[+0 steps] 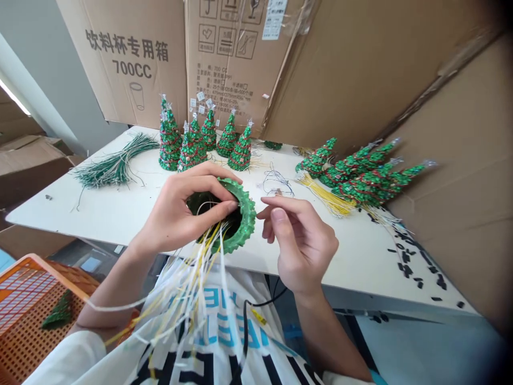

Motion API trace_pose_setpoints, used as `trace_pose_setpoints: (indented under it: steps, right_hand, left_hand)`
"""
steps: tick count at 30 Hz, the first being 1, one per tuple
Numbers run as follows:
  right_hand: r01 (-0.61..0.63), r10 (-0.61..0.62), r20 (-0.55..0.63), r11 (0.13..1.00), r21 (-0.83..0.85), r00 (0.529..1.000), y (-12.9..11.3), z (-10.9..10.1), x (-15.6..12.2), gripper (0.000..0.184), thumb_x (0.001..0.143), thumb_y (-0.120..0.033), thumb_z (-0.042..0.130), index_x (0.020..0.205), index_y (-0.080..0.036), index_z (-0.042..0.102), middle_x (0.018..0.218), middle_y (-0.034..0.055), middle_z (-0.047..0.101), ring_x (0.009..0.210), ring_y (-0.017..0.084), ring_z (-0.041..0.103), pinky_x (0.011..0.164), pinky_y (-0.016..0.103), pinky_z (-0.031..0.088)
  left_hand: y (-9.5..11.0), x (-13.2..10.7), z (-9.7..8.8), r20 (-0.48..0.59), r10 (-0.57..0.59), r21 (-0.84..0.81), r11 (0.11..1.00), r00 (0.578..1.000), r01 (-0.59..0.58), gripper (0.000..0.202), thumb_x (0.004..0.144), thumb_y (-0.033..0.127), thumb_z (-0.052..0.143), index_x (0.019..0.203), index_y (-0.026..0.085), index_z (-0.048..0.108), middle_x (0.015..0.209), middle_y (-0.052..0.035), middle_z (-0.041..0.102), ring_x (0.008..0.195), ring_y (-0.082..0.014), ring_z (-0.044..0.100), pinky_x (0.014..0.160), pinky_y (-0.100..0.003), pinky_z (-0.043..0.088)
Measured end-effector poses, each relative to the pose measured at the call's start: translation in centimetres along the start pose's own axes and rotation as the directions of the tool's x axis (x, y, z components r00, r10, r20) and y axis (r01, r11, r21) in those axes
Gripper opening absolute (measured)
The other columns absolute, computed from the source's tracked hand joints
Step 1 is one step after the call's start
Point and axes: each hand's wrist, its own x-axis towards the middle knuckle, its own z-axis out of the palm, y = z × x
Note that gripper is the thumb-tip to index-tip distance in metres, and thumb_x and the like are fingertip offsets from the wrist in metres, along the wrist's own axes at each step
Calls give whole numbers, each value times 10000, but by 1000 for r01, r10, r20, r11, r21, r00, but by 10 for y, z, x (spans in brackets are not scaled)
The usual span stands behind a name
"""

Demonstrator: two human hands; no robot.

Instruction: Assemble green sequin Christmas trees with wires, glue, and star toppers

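My left hand grips a hollow green Christmas tree by its rim, its thumb inside the opening and its fingers over the outside. The tree's open base faces me. White and yellow wires spill from the hollow and hang down over my shirt. Beside the tree's right edge is my right hand, its index finger stretched out and its other fingers curled. A small gap shows between its fingertips and the rim, and I see nothing held in it.
Several decorated trees stand at the table's back, and more lie at the right. Bundles of green wires and yellow wires rest on the white table. Black bits are scattered right. An orange basket is lower left.
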Motion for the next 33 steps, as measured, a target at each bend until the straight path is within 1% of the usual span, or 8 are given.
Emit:
trace_pose_setpoints:
  steps: [5, 10, 14, 17, 22, 27, 31, 33]
  right_hand:
    - [241, -240, 30, 967, -78, 970, -4, 1, 7, 238, 1045, -203, 662, 1244, -260, 779, 1118, 80, 787, 1036, 275, 750, 900, 474, 629]
    - [364, -362, 34, 927, -92, 931, -4, 8, 2, 377, 1063, -211, 552, 1408, -249, 698, 1292, 129, 750, 1230, 337, 721, 1056, 614, 615]
    - [437, -445, -34, 889, -139, 895, -1, 14, -3, 408, 1062, -219, 512, 1434, -219, 682, 1293, 148, 745, 1244, 353, 717, 1054, 642, 622]
    - [475, -498, -84, 857, -200, 863, 2, 17, -5, 420, 1048, -206, 493, 1419, -225, 688, 1259, 141, 757, 1217, 360, 731, 1014, 651, 641]
    - [515, -570, -143, 806, -292, 809, 4, 18, -7, 431, 1045, -180, 479, 1413, -276, 683, 1200, 113, 770, 1139, 330, 753, 919, 597, 683]
    - [549, -608, -160, 780, -300, 778, 10, 18, -10, 362, 1092, -235, 478, 1378, -334, 677, 1216, 104, 759, 1128, 314, 748, 855, 559, 692]
    - [533, -589, -184, 799, -277, 787, 12, 18, -12, 334, 1106, -234, 472, 1346, -338, 679, 1207, 94, 765, 1137, 313, 751, 879, 555, 683]
    - [518, -570, -195, 814, -262, 798, 10, 18, -12, 331, 1097, -213, 487, 1344, -326, 676, 1199, 90, 768, 1140, 314, 760, 900, 557, 684]
  left_hand:
    - [-12, 3, 5, 58, 15, -184, 983, 998, -4, 171, 1065, 340, 723, 931, 234, 729, 1255, -122, 789, 1162, -244, 768, 1061, -463, 635]
    - [-18, -1, 16, 32, 61, -290, 956, 998, -49, 257, 1061, 449, 720, 920, 236, 697, 1246, -146, 774, 1159, -269, 772, 1041, -492, 658]
    - [-22, -3, 25, 20, 87, -359, 930, 996, -74, 243, 1071, 435, 701, 922, 245, 672, 1248, -124, 762, 1223, -266, 760, 1194, -563, 594]
    - [-22, -4, 33, -5, 110, -381, 919, 994, -104, 264, 1072, 441, 695, 897, 247, 657, 1225, -112, 769, 1194, -260, 781, 1253, -607, 552]
    - [-21, -6, 38, -13, 130, -371, 920, 991, -126, 348, 1044, 520, 711, 832, 251, 648, 1170, -117, 795, 1154, -264, 795, 1257, -620, 550]
    - [-18, -9, 38, -40, 154, -335, 929, 987, -158, 272, 1014, 455, 779, 837, 260, 713, 1217, -110, 806, 1203, -280, 790, 1240, -636, 561]
    - [-12, -11, 41, -69, 145, -336, 928, 987, -160, 206, 996, 370, 824, 841, 258, 746, 1222, -88, 808, 1200, -270, 796, 1221, -622, 588]
    - [-9, -11, 43, -72, 136, -364, 919, 988, -153, 214, 1001, 364, 823, 839, 251, 740, 1223, -84, 807, 1203, -268, 799, 1155, -585, 644]
